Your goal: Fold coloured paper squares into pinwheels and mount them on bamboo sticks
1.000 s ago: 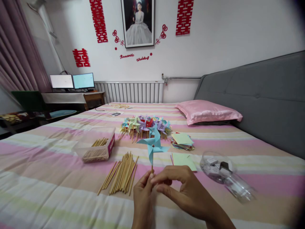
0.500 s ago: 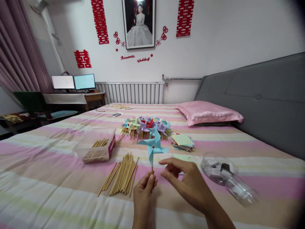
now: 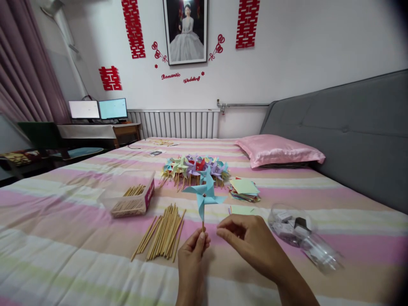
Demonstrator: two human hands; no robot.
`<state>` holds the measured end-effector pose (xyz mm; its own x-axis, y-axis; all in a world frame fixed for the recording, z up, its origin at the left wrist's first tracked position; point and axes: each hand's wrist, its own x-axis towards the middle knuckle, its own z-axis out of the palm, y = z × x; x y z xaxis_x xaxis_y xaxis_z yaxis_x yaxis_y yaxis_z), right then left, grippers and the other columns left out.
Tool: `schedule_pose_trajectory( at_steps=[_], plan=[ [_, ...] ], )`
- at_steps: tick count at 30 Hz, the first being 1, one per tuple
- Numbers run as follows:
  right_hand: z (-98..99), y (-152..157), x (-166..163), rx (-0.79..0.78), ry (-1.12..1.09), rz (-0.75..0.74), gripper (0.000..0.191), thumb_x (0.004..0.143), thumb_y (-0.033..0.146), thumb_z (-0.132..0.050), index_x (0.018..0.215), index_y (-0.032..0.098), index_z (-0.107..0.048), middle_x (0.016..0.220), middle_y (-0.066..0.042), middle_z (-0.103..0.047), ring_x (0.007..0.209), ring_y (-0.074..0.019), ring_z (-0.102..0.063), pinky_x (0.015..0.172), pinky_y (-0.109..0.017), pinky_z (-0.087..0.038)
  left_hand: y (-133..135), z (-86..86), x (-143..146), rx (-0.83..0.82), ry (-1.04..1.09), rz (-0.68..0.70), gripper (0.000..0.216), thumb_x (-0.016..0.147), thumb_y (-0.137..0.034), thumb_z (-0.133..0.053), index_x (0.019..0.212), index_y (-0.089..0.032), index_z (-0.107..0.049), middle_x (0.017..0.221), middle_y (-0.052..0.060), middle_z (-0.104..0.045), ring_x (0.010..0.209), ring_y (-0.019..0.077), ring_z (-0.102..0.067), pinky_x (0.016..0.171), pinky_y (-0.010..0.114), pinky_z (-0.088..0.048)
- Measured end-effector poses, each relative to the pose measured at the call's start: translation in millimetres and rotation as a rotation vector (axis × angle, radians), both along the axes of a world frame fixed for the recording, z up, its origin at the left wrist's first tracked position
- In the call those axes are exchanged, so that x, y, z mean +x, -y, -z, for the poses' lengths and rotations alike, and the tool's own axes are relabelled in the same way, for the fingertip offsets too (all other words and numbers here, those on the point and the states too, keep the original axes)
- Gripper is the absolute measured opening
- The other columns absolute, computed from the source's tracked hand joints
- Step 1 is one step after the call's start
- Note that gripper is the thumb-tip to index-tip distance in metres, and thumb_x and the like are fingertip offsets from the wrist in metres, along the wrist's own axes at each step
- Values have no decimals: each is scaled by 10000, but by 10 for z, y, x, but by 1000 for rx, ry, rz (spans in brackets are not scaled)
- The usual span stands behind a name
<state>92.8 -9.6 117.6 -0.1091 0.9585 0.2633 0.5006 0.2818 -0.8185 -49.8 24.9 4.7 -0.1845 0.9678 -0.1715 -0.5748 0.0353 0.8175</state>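
Note:
My left hand [image 3: 193, 250] is closed around the wooden stick of a light-blue paper pinwheel [image 3: 205, 195], holding it upright with the blades above my fingers. To the right of the stick, my right hand [image 3: 247, 238] hovers with curled fingers; its thumb and index tips are close together, and I see nothing between them. A fan of loose wooden sticks [image 3: 165, 233] lies on the bed left of my left hand. Behind the held pinwheel stands a cluster of finished pinwheels [image 3: 188, 166] in several colours.
A clear plastic box [image 3: 127, 206] with sticks stands at the left. Right of centre is a stack of coloured paper squares [image 3: 245, 187]. A clear container [image 3: 283, 227] with small items and a clear plastic cylinder [image 3: 321, 253] lie at the right. Further back is a pink pillow [image 3: 280, 151].
My right hand has drawn slightly right and down, away from the pinwheel, and its index finger has curled closer to the thumb. The left hand and pinwheel have barely moved.

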Motion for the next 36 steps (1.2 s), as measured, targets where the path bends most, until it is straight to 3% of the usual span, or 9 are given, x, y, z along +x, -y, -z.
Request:
schedule_pose_trajectory(
  at_steps=[3,5,9,13,16,22,30,36],
  plan=[
    [92,-164,41,-32,130,118,186,764,349,-625,701,216,-739,684,-47,-714,656,-207,-641,596,-289,-429,-7,12,-6,-6,-6,10,385,504,-313,-867,839,-150,-771,787,71,-738,658,108,-648,675,201,-524],
    [186,-293,50,-68,70,77,206,767,363,-614,749,201,-740,701,-58,-712,647,-205,-642,596,-292,-430,-9,8,-1,-14,0,8,394,491,-314,-872,834,-150,-771,769,70,-736,646,108,-648,663,201,-528],
    [383,-508,-23,-171,-352,0,329,726,410,-660,930,154,-697,734,-52,-695,592,-165,-616,561,-268,-431,9,-37,31,-18,7,-12,420,446,-326,-885,807,-143,-772,755,71,-733,633,113,-645,643,205,-533],
    [485,-598,-145,-181,-772,21,372,648,453,-745,856,149,-690,745,-37,-682,622,-130,-582,560,-235,-417,40,-73,61,-29,6,0,434,439,-332,-887,810,-138,-772,744,64,-729,626,102,-636,634,186,-521],
    [503,-600,-191,-202,-925,55,361,606,433,-796,799,148,-691,730,-25,-675,654,-120,-588,593,-224,-423,46,-63,69,-14,-2,21,429,463,-337,-880,826,-136,-771,726,58,-723,625,98,-634,641,180,-516],
    [518,-607,-187,-251,-1010,98,341,598,413,-813,768,142,-694,762,-36,-688,691,-119,-602,602,-210,-420,37,-44,89,-13,-8,37,451,433,-367,-884,807,-139,-776,708,64,-718,607,103,-628,634,190,-517],
    [497,-623,-154,-146,-1018,174,328,598,444,-801,730,165,-693,741,-22,-672,684,-125,-560,576,-215,-406,60,-28,95,6,-48,67,433,470,-371,-873,821,-139,-776,714,71,-715,621,107,-623,638,196,-509],
    [489,-626,-189,-129,-1098,76,339,596,413,-814,819,182,-708,734,-6,-688,714,-143,-597,698,-259,-449,68,-2,139,24,-92,92,415,500,-377,-860,826,-136,-776,717,80,-717,620,114,-620,641,209,-510]
  ],
)
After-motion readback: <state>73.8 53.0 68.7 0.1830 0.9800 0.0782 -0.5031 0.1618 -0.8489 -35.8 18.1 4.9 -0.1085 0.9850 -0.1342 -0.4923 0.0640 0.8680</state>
